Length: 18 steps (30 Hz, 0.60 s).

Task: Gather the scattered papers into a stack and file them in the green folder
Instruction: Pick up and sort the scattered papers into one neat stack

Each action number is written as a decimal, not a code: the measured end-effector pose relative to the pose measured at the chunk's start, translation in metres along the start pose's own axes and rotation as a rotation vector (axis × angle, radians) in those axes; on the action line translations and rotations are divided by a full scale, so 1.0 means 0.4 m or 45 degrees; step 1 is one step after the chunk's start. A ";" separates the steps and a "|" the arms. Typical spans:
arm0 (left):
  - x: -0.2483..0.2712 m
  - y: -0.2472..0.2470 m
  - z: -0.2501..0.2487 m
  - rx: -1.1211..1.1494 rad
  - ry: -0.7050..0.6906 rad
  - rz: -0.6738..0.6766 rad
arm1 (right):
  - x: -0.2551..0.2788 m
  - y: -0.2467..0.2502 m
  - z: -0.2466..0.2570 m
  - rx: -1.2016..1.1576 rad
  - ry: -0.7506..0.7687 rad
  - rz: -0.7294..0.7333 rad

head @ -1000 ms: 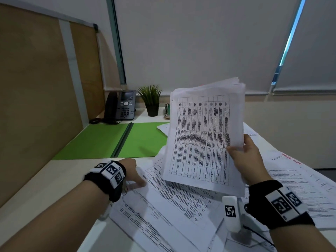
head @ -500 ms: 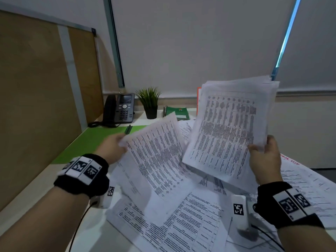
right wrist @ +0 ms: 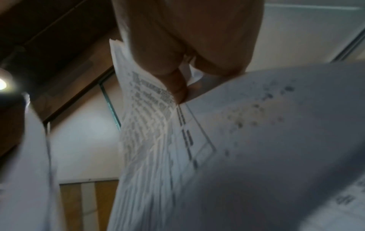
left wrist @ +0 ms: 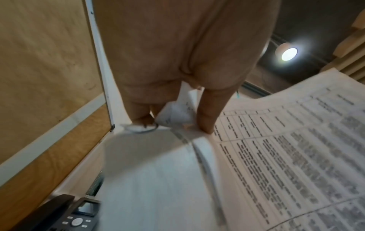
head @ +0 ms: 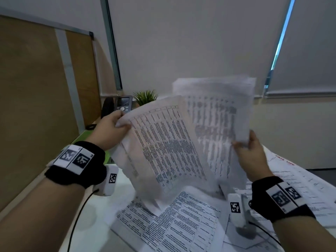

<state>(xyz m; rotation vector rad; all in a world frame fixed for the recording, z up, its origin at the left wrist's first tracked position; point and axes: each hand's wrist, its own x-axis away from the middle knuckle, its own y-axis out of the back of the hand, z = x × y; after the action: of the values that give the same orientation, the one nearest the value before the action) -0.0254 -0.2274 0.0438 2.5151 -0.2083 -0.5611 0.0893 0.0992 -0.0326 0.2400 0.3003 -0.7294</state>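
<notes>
White, limp printed sheets are pinched by the left hand, while a thicker fanned sheaf is gripped by the right hand.

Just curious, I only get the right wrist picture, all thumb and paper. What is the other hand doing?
Observer: The left hand pinches a few printed sheets by a top corner, held in the air.
Operator: Are any papers lying down?
Observer: Yes, loose papers lie on the desk under both hands.
Operator: And the green folder?
Observer: The green folder shows only as a sliver past the left wrist.
</notes>
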 end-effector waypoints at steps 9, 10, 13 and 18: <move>-0.044 -0.052 -0.037 0.007 0.023 -0.129 | 0.116 -0.056 0.102 -0.437 -0.430 0.735; -0.048 -0.058 -0.033 -0.017 0.039 -0.119 | 0.124 -0.055 0.109 -0.495 -0.485 0.766; -0.058 -0.082 -0.007 -0.145 0.105 -0.071 | 0.112 -0.071 0.090 -0.352 -0.540 0.694; -0.061 -0.135 0.062 -0.299 0.165 0.014 | 0.118 -0.113 0.077 -0.109 -0.616 0.805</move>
<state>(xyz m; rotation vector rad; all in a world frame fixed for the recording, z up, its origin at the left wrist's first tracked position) -0.0566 -0.1878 0.0040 2.3098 -0.1014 -0.3920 0.0974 0.0275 -0.0253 0.0615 -0.2056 -0.1324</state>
